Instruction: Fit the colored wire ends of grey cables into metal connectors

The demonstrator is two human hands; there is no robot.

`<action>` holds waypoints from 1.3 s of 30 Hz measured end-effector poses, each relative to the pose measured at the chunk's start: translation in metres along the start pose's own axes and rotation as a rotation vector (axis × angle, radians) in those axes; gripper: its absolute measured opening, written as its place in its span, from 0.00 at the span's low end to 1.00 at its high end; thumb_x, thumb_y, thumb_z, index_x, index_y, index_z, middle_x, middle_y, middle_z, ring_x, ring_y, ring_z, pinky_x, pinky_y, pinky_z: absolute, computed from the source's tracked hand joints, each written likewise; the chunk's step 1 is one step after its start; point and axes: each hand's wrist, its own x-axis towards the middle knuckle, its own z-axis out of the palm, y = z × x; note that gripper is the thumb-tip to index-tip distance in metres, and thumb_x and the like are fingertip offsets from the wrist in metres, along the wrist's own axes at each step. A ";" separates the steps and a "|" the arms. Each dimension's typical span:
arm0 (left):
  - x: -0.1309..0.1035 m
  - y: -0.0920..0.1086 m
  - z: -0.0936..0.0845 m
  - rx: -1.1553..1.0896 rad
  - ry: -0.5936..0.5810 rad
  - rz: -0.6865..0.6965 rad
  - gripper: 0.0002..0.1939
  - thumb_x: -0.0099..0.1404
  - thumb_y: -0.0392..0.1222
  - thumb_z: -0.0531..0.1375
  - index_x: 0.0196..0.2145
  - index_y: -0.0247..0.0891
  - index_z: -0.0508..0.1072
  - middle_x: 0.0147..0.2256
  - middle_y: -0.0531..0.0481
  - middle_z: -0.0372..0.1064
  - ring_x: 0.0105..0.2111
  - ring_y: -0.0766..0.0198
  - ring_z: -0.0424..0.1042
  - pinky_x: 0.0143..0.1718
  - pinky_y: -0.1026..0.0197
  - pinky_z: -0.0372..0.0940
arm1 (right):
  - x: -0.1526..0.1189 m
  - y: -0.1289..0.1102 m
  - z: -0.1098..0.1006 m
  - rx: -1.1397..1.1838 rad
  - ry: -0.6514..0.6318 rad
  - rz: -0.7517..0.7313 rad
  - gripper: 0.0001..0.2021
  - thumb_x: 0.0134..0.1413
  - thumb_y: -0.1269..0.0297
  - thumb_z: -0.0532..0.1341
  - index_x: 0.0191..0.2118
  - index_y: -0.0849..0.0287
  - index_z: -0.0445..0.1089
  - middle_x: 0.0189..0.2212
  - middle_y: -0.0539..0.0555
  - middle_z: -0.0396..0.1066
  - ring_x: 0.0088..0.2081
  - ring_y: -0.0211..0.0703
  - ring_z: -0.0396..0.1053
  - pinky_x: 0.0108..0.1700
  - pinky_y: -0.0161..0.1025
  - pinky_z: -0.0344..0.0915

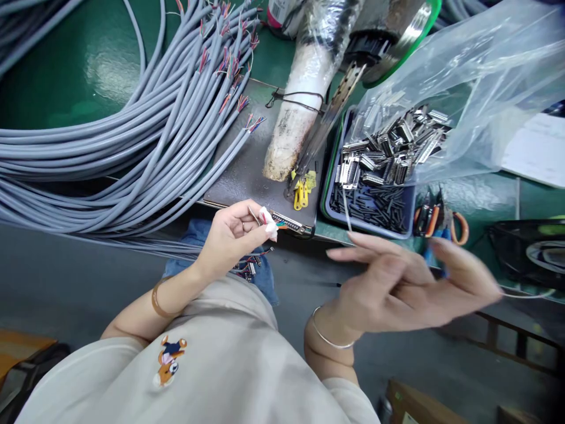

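Observation:
My left hand (232, 235) pinches a small connector with coloured wires (270, 221) at the front edge of the dark metal plate (247, 165); the fingertips are taped white. My right hand (406, 282) hovers in front of the bench with fingers spread and blurred. A thin wire (345, 212) rises from near its fingertips, and I cannot tell whether the hand grips it. Just beyond it sits the blue tray (329, 197) of metal connector shells and small black parts.
A thick bundle of grey cables (110, 147) with stripped coloured ends covers the green bench at left. A clear plastic bag (468, 76) spills shells into the tray. Orange-handled pliers (441, 221) lie right of the tray. A taped tool (304, 106) rests on the plate.

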 end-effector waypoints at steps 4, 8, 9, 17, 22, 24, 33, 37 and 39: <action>0.001 0.003 0.001 -0.011 -0.018 -0.025 0.19 0.52 0.47 0.77 0.28 0.36 0.72 0.23 0.55 0.71 0.18 0.75 0.63 0.23 0.69 0.65 | -0.012 0.004 0.005 -0.039 -0.351 0.014 0.07 0.61 0.74 0.67 0.41 0.54 0.75 0.38 0.49 0.82 0.39 0.43 0.83 0.40 0.40 0.80; 0.002 0.002 0.000 0.013 -0.036 -0.019 0.19 0.51 0.46 0.77 0.28 0.36 0.72 0.24 0.54 0.71 0.20 0.74 0.65 0.22 0.70 0.65 | -0.014 0.012 0.015 0.074 -0.436 0.014 0.08 0.57 0.75 0.69 0.37 0.54 0.75 0.38 0.50 0.82 0.41 0.43 0.81 0.42 0.41 0.79; 0.002 0.000 0.000 0.031 -0.032 -0.010 0.18 0.52 0.45 0.77 0.28 0.36 0.73 0.25 0.54 0.72 0.21 0.73 0.67 0.23 0.70 0.65 | -0.015 0.013 0.017 0.074 -0.414 0.008 0.09 0.57 0.76 0.69 0.37 0.54 0.75 0.38 0.50 0.82 0.40 0.43 0.81 0.41 0.42 0.79; 0.005 -0.008 0.004 0.118 0.024 0.053 0.15 0.56 0.43 0.74 0.29 0.35 0.72 0.31 0.52 0.73 0.22 0.75 0.64 0.22 0.69 0.62 | -0.024 0.021 0.027 0.038 -0.354 -0.077 0.11 0.56 0.77 0.68 0.41 0.54 0.75 0.41 0.52 0.83 0.41 0.43 0.82 0.43 0.42 0.79; 0.014 -0.005 0.006 0.152 0.086 0.084 0.11 0.57 0.38 0.71 0.28 0.36 0.71 0.31 0.51 0.74 0.29 0.70 0.73 0.34 0.68 0.70 | -0.018 0.022 0.028 0.087 -0.400 0.000 0.08 0.58 0.76 0.67 0.37 0.54 0.73 0.41 0.52 0.82 0.42 0.43 0.81 0.44 0.42 0.78; 0.017 -0.005 0.006 0.175 0.105 0.110 0.09 0.56 0.36 0.69 0.27 0.36 0.71 0.31 0.51 0.74 0.32 0.69 0.75 0.36 0.68 0.71 | -0.016 0.023 0.029 0.067 -0.403 -0.032 0.08 0.58 0.75 0.68 0.37 0.54 0.73 0.41 0.52 0.82 0.42 0.44 0.81 0.43 0.43 0.77; 0.025 -0.001 0.009 0.278 0.137 0.165 0.09 0.57 0.36 0.68 0.26 0.36 0.70 0.29 0.53 0.72 0.29 0.71 0.70 0.31 0.70 0.67 | -0.008 0.024 0.035 0.039 -0.389 -0.079 0.09 0.57 0.75 0.68 0.38 0.53 0.73 0.40 0.51 0.82 0.41 0.44 0.81 0.42 0.43 0.78; 0.026 0.000 0.009 0.311 0.150 0.157 0.10 0.57 0.37 0.68 0.25 0.37 0.69 0.28 0.53 0.71 0.27 0.71 0.69 0.29 0.70 0.65 | -0.006 0.024 0.036 0.028 -0.396 -0.089 0.09 0.57 0.76 0.68 0.38 0.53 0.73 0.40 0.50 0.82 0.40 0.44 0.81 0.41 0.43 0.78; 0.027 0.001 0.009 0.314 0.147 0.155 0.10 0.56 0.37 0.69 0.25 0.37 0.69 0.27 0.53 0.70 0.27 0.71 0.69 0.29 0.70 0.66 | -0.005 0.025 0.036 0.025 -0.393 -0.093 0.09 0.57 0.76 0.68 0.38 0.53 0.73 0.40 0.50 0.82 0.40 0.44 0.81 0.41 0.43 0.78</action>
